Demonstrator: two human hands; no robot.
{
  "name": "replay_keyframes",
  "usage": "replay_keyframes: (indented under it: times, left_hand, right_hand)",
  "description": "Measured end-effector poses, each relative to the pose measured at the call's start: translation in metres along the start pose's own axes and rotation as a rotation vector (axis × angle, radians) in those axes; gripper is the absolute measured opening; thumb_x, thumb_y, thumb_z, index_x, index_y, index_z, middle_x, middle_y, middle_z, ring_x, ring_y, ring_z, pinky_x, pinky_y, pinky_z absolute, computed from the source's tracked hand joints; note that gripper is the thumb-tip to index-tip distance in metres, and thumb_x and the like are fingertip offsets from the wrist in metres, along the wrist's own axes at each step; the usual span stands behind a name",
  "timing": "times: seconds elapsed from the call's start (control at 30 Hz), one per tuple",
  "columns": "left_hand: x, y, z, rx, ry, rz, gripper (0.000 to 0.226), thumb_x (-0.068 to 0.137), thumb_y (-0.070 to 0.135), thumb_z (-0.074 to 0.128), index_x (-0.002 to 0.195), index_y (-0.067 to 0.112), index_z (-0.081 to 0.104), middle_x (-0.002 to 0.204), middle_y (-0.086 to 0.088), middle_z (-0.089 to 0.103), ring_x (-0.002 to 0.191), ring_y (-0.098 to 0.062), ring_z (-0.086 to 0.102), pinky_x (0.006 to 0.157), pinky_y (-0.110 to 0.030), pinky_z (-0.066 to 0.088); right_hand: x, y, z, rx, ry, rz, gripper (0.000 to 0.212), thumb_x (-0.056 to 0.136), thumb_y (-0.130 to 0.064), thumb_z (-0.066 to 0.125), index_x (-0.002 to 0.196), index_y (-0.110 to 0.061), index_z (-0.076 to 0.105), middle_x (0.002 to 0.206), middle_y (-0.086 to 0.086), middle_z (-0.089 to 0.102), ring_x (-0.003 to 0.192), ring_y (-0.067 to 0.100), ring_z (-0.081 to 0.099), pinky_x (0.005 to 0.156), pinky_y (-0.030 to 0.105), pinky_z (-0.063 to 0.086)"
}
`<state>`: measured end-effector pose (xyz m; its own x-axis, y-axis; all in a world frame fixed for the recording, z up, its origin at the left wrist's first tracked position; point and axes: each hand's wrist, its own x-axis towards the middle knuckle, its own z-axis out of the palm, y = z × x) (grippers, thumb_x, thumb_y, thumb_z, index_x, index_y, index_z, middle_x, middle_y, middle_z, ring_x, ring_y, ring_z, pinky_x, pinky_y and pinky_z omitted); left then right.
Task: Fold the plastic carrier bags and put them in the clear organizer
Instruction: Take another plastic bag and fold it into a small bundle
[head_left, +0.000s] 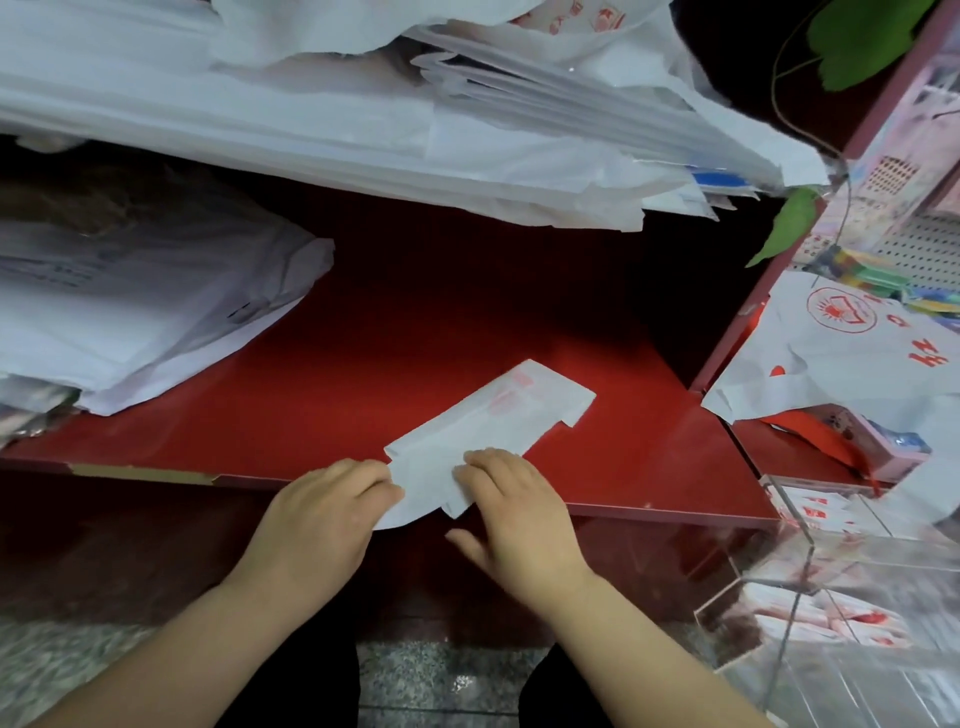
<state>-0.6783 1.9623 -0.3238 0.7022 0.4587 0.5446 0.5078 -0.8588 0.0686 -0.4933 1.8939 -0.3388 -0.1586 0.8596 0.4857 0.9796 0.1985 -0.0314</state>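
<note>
We see a white bag (485, 421) with faint red print, folded into a long narrow strip, which lies slanted on the red shelf (415, 322). Its far end points up to the right and its near end hangs a little over the front edge of the shelf. The left hand (322, 512) is at the near left corner of the strip. Its fingers are curled round the edge there, so it grasps the bag. The right hand (519, 512) lies on the near end from the right side. Its fingers (488, 462) are nearly straight and press the plastic down, the thumb is spread away toward us, and this hand grasps nothing. The two hands are close together, with only a narrow part of the strip between them. The organizer (810, 566) stands at the lower right, just beside the shelf corner and apart from the hands. Through its clear walls we see folded packets (810, 618), white with red marks. On the left of the shelf rests a pile (145, 322) of flat white bags. A bigger stack (337, 114) lies above, on the next level. At the right, a crumpled white sack (841, 358) with a red round emblem lies behind the organizer, and a green leaf (789, 223) hangs above it.
</note>
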Motion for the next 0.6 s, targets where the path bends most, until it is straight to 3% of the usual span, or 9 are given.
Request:
replay_keyframes:
  times: [0.03, 0.1, 0.17, 0.27, 0.37, 0.43, 0.47, 0.53, 0.6]
  left_hand:
    - [0.000, 0.003, -0.002, -0.021, 0.018, 0.011, 0.041, 0.061, 0.013, 0.032, 0.075, 0.017, 0.070, 0.082, 0.011, 0.055, 0.071, -0.012, 0.041, 0.057, -0.025, 0.037]
    - [0.002, 0.012, -0.010, -0.071, 0.021, 0.033, 0.040, 0.061, 0.014, 0.033, 0.081, 0.020, 0.067, 0.075, 0.008, 0.062, 0.073, -0.013, 0.044, 0.065, -0.025, 0.037]
    - [0.010, 0.018, -0.021, -0.129, 0.002, 0.022, 0.041, 0.063, 0.017, 0.036, 0.087, 0.022, 0.069, 0.076, 0.010, 0.066, 0.077, -0.010, 0.048, 0.066, -0.017, 0.039]
    - [0.031, 0.026, -0.035, -0.348, -0.053, -0.127, 0.036, 0.067, 0.011, 0.052, 0.097, 0.022, 0.070, 0.084, 0.012, 0.068, 0.085, -0.003, 0.054, 0.070, -0.008, 0.039]
    - [0.066, 0.030, -0.038, -0.621, -0.093, -0.334, 0.038, 0.076, -0.004, 0.062, 0.093, 0.030, 0.069, 0.083, 0.018, 0.064, 0.080, 0.005, 0.058, 0.071, -0.003, 0.040]
    - [0.094, 0.026, -0.032, -0.702, -0.123, -0.422, 0.036, 0.078, -0.002, 0.063, 0.091, 0.032, 0.066, 0.080, 0.013, 0.064, 0.077, -0.001, 0.059, 0.071, -0.011, 0.044]
    - [0.108, 0.024, -0.027, -0.723, -0.137, -0.448, 0.030, 0.079, 0.001, 0.064, 0.096, 0.025, 0.067, 0.078, 0.010, 0.063, 0.079, -0.007, 0.060, 0.073, -0.014, 0.044]
    - [0.130, 0.021, -0.012, -0.742, -0.151, -0.508, 0.032, 0.079, 0.001, 0.064, 0.109, 0.012, 0.064, 0.077, 0.010, 0.060, 0.088, -0.014, 0.061, 0.075, -0.015, 0.043]
    - [0.141, 0.018, 0.009, -0.745, -0.181, -0.597, 0.047, 0.078, 0.003, 0.067, 0.122, 0.012, 0.056, 0.094, 0.009, 0.058, 0.101, -0.017, 0.058, 0.079, -0.019, 0.043]
  right_hand:
    - [-0.001, 0.003, 0.004, -0.001, 0.024, 0.011, 0.056, 0.053, -0.035, 0.083, 0.096, -0.015, 0.052, 0.097, 0.004, 0.065, 0.092, 0.023, 0.064, 0.082, 0.030, 0.051]
    - [-0.003, 0.004, 0.003, 0.099, 0.099, 0.045, 0.029, 0.078, -0.038, 0.065, 0.091, -0.015, 0.051, 0.093, 0.004, 0.066, 0.092, 0.020, 0.062, 0.084, 0.029, 0.049]
    - [-0.005, 0.005, -0.001, 0.234, 0.160, 0.151, 0.038, 0.093, -0.044, 0.041, 0.082, -0.012, 0.060, 0.087, 0.002, 0.069, 0.087, 0.016, 0.060, 0.083, 0.025, 0.045]
    - [-0.012, 0.010, -0.002, 0.324, 0.159, 0.256, 0.031, 0.085, -0.034, 0.048, 0.076, -0.012, 0.068, 0.089, -0.003, 0.071, 0.091, 0.009, 0.061, 0.093, 0.029, 0.045]
    - [-0.015, 0.010, -0.011, 0.533, 0.094, 0.434, 0.041, 0.083, -0.039, 0.043, 0.076, -0.009, 0.069, 0.091, -0.007, 0.070, 0.096, 0.006, 0.057, 0.104, 0.005, 0.020]
    - [-0.012, 0.009, -0.017, 0.656, 0.095, 0.561, 0.036, 0.082, -0.038, 0.045, 0.061, -0.012, 0.059, 0.066, -0.004, 0.063, 0.069, 0.014, 0.053, 0.091, 0.000, 0.026]
    - [-0.009, 0.010, -0.020, 0.716, 0.111, 0.616, 0.031, 0.082, -0.032, 0.049, 0.056, -0.016, 0.050, 0.056, -0.004, 0.050, 0.058, 0.013, 0.043, 0.078, 0.003, 0.033]
    - [-0.002, 0.012, -0.026, 0.801, 0.137, 0.733, 0.030, 0.085, -0.014, 0.056, 0.058, -0.019, 0.044, 0.054, -0.007, 0.037, 0.052, 0.005, 0.036, 0.055, 0.011, 0.032]
    - [0.003, 0.018, -0.029, 0.814, 0.158, 0.836, 0.029, 0.085, -0.002, 0.054, 0.061, -0.018, 0.048, 0.052, -0.007, 0.036, 0.046, 0.003, 0.036, 0.047, 0.013, 0.029]
